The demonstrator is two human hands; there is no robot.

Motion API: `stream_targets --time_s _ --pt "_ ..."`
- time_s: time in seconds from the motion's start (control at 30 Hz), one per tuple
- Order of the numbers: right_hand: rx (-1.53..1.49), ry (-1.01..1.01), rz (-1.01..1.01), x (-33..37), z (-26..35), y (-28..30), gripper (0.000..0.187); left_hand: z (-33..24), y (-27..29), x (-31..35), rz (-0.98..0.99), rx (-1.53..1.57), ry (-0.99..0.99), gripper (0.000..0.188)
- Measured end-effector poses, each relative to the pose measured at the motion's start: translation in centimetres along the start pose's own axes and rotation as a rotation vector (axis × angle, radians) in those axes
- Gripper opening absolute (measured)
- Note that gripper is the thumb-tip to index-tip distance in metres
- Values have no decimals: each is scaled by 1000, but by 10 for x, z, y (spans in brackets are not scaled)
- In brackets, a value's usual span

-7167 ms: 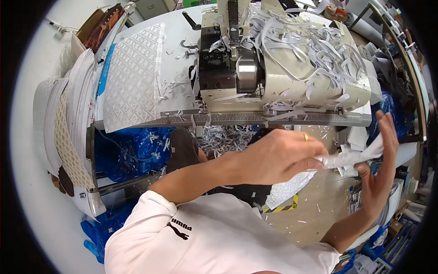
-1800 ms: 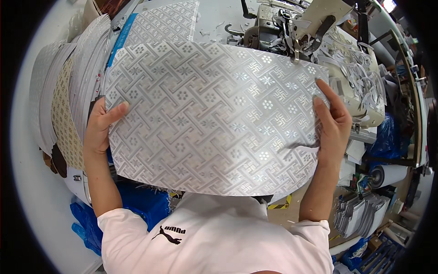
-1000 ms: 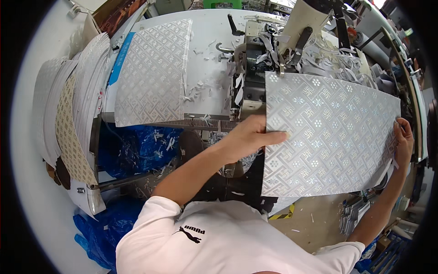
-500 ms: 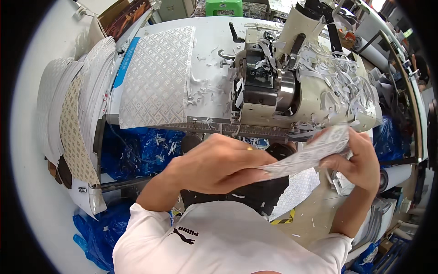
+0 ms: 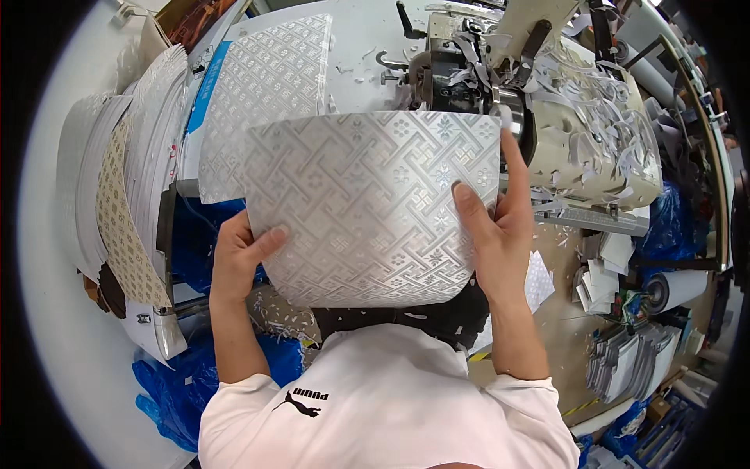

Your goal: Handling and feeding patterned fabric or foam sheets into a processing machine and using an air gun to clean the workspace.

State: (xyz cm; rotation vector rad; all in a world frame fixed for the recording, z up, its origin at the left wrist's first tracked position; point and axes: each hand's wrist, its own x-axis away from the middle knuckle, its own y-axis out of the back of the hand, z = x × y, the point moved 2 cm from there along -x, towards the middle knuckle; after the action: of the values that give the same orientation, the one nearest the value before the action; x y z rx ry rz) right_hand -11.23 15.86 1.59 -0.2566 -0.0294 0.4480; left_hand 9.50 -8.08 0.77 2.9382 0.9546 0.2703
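Held up before my chest is a silvery-white patterned sheet (image 5: 367, 203), bowed, its embossed lattice and flower design facing me. My left hand (image 5: 244, 254) grips its left edge with the thumb on top and the fingers behind. At the right edge my right hand (image 5: 500, 219) has its thumb on the face and the other fingers behind or along the side. Behind the sheet's upper right stands a cream and black machine (image 5: 461, 86) with a shiny metal drum, partly hidden. Another patterned sheet (image 5: 266, 78) lies on the white table, its lower right covered by the held one.
White scrap strips (image 5: 605, 141) cover the machine's right side. Stacked curved sheets (image 5: 133, 172) lean at the left by the wall. A blue plastic bag (image 5: 176, 391) lies low on the left. Piles of grey-white pieces (image 5: 633, 356) and a white roll (image 5: 680, 291) are at the right.
The sheet, earlier seen nearly edge-on, now faces me broadly. My left hand has moved to its left edge, and my right hand has shifted left and up. The view has shifted slightly.
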Motion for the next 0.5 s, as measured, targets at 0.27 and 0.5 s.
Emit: stream_targets --time_s 0.27,0.5 --pt "121 -77 54 -14 1 -4 43 -23 -2 -24 -102 54 33 44" --pt "98 -97 23 -26 5 -4 42 -29 -6 -35 -90 79 20 43"
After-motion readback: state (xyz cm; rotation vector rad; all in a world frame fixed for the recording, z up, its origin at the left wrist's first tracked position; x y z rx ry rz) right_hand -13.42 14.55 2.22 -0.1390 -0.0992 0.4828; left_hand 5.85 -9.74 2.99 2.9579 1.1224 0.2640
